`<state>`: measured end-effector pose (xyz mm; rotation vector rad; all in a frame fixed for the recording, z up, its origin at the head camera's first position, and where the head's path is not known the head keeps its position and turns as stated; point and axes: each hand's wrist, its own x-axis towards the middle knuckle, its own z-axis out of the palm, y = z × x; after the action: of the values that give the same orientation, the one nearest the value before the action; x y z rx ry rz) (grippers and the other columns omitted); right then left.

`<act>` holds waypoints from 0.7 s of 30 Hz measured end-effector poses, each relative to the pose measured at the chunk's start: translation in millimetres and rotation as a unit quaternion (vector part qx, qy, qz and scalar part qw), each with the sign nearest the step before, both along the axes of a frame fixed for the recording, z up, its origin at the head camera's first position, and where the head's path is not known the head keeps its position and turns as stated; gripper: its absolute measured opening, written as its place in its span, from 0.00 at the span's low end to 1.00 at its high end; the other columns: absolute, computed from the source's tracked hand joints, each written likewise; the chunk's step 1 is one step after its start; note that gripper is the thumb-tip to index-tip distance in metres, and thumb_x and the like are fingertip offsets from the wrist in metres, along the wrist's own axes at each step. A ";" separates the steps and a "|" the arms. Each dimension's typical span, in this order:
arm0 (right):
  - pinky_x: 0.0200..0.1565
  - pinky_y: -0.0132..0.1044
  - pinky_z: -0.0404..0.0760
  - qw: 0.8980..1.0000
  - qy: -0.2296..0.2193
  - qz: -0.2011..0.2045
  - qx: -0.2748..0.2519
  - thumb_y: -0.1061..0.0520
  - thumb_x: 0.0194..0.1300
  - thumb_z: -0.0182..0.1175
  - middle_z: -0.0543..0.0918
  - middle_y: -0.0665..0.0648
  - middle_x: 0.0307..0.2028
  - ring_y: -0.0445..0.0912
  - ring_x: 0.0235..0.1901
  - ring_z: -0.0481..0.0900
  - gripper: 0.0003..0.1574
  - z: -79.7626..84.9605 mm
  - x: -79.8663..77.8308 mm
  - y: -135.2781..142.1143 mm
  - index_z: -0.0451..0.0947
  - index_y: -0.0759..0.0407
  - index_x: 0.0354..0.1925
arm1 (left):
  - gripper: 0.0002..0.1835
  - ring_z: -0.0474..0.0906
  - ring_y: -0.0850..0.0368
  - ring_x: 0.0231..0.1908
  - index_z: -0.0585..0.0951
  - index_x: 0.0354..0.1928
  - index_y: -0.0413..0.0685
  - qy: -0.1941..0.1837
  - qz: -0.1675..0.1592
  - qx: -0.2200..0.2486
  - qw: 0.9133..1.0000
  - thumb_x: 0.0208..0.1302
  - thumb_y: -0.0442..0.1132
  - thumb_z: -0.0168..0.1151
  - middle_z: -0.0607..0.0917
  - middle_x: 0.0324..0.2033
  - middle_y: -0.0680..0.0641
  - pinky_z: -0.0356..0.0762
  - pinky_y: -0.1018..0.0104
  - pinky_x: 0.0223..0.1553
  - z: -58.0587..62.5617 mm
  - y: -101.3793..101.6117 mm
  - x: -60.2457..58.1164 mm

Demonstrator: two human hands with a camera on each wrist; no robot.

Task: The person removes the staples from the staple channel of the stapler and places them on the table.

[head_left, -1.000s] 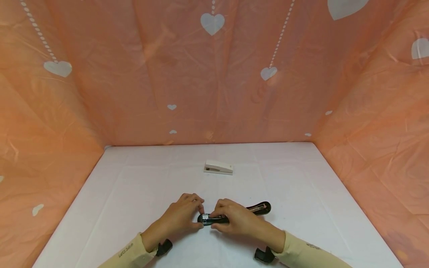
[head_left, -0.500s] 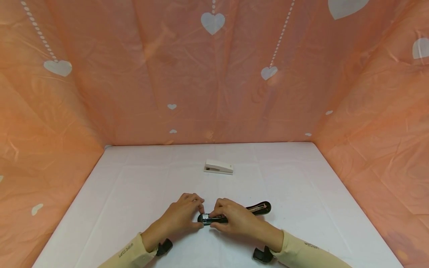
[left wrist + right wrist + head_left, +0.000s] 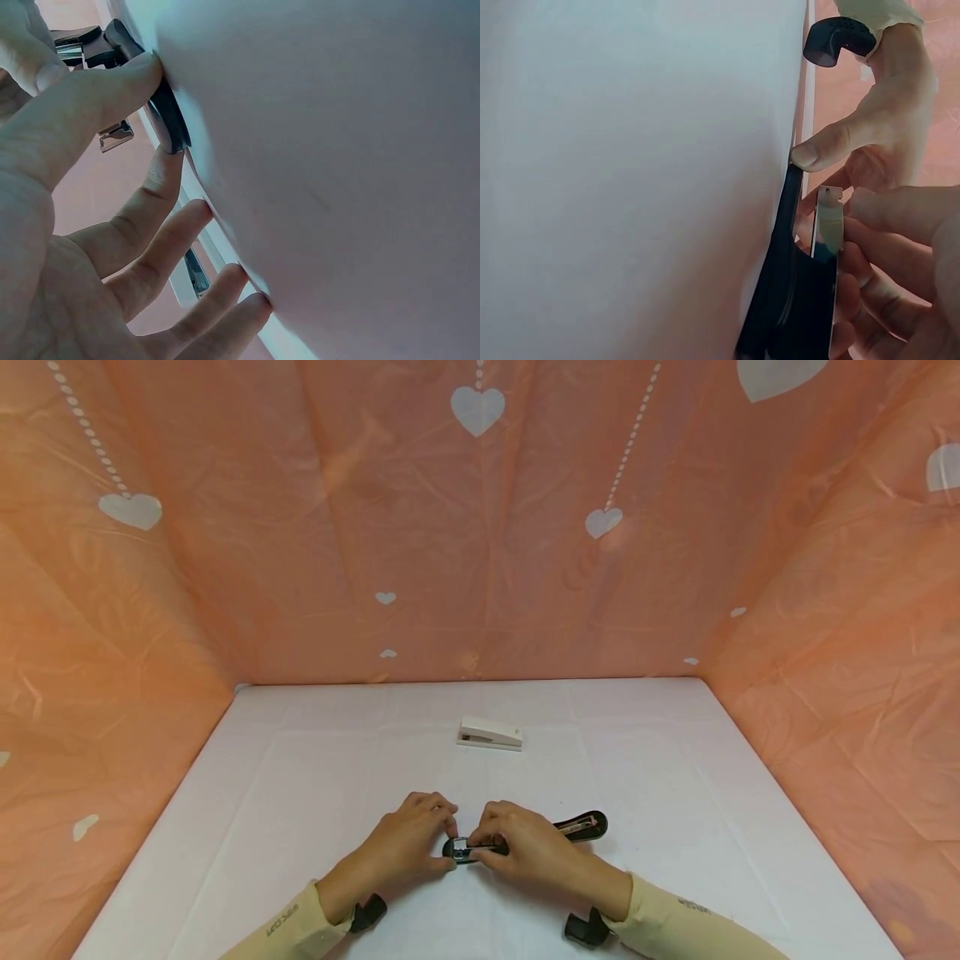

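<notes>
A black stapler [image 3: 587, 826] lies on the white table, its top arm swung far back to the right. At the base's front end, my left hand [image 3: 405, 837] pinches the black base [image 3: 172, 124] between thumb and forefinger. Its other fingertips touch the tabletop in the left wrist view. My right hand [image 3: 528, 843] grips the middle of the stapler, fingers along the metal staple rail [image 3: 829, 221]. This rail stands raised off the base in the right wrist view. The right hand hides the hinge part in the head view.
A white stapler [image 3: 489, 734] stands farther back on the white-covered table [image 3: 337, 752]. Orange sheeting [image 3: 480, 560] with pale hearts walls the back and both sides. Each wrist carries a black camera mount [image 3: 587, 929].
My right hand has shifted very slightly, its thumb moving a little up and away from the table's near edge. The left hand and both staplers keep their places.
</notes>
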<state>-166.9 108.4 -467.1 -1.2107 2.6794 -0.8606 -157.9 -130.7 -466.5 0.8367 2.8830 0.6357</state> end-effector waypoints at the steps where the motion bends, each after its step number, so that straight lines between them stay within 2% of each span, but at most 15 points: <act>1: 0.40 0.28 0.75 1.000 0.004 -0.002 0.000 0.54 0.72 0.73 0.81 0.40 0.38 0.34 0.37 0.74 0.06 -0.1 -0.3 -0.3 0.93 0.50 0.46 | 0.18 0.75 0.40 0.65 0.83 0.38 0.57 0.001 0.000 -0.001 1.000 0.54 0.47 0.86 0.84 0.60 0.49 0.85 0.39 0.44 -0.3 0.1 0.0; 10: 0.37 0.27 0.74 1.000 0.013 -0.015 -0.004 0.53 0.71 0.74 0.81 0.39 0.36 0.32 0.35 0.72 0.04 -1.1 -3.6 -2.9 0.92 0.46 0.43 | 0.17 0.75 0.39 0.65 0.83 0.39 0.58 0.006 0.001 -0.009 1.000 0.54 0.48 0.85 0.84 0.60 0.49 0.86 0.40 0.42 -2.2 -0.1 -0.7; 21: 0.36 0.26 0.74 1.000 0.026 -0.011 -0.004 0.50 0.69 0.76 0.80 0.38 0.32 0.31 0.35 0.73 0.04 -1.7 -7.3 -7.2 0.90 0.46 0.40 | 0.18 0.75 0.40 0.65 0.84 0.40 0.58 0.011 -0.001 -0.009 1.000 0.54 0.48 0.85 0.83 0.60 0.50 0.86 0.40 0.41 -1.9 -0.5 -1.0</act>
<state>-174.2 101.2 -468.9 -1.2256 2.7373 -0.8561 -159.0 -131.2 -468.4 0.8489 2.9035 0.6019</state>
